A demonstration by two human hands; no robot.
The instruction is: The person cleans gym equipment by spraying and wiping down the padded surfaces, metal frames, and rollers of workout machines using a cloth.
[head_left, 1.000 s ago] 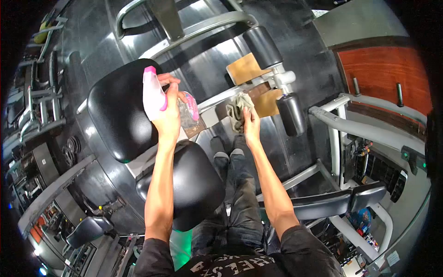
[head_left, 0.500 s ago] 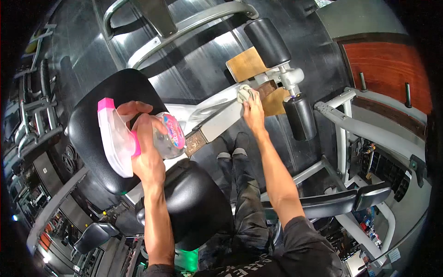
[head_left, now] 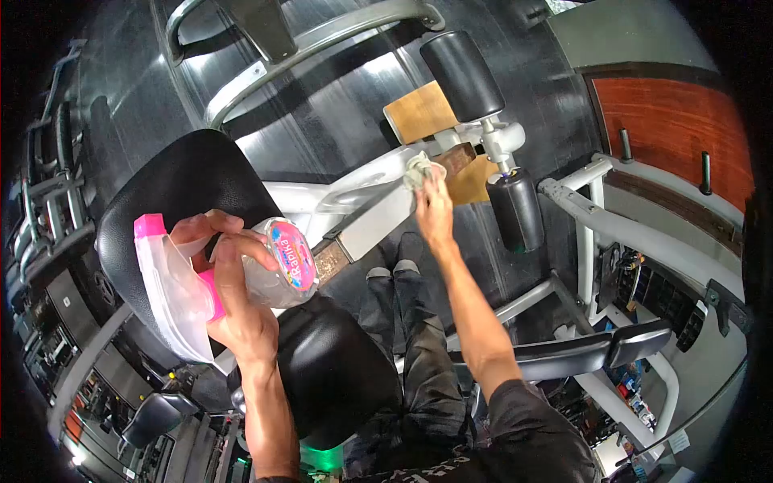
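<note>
My left hand (head_left: 241, 298) is wrapped round a clear spray bottle (head_left: 270, 278) with a pink and white trigger head and a pink label. The bottle is tilted over the black padded seats of an exercise machine. My right hand (head_left: 435, 213) grips a crumpled pale cloth (head_left: 420, 171), pressed against the far end of the machine's light grey metal beam (head_left: 378, 217). Just beyond the cloth, the beam's end is brown and rusty-looking. Part of the cloth is hidden under my fingers.
Black foam rollers (head_left: 463, 76) are mounted beyond the beam, near tan wooden blocks (head_left: 420, 111). A black backrest (head_left: 193, 185) and a black seat (head_left: 330, 362) flank the beam's near end. Grey frame tubes (head_left: 644, 233) stand on the right. My feet are on the dark floor.
The spray bottle and my left hand have shifted left and slightly down, the bottle's label turning more toward me. My right hand stays at the beam's far end with the cloth bunched differently.
</note>
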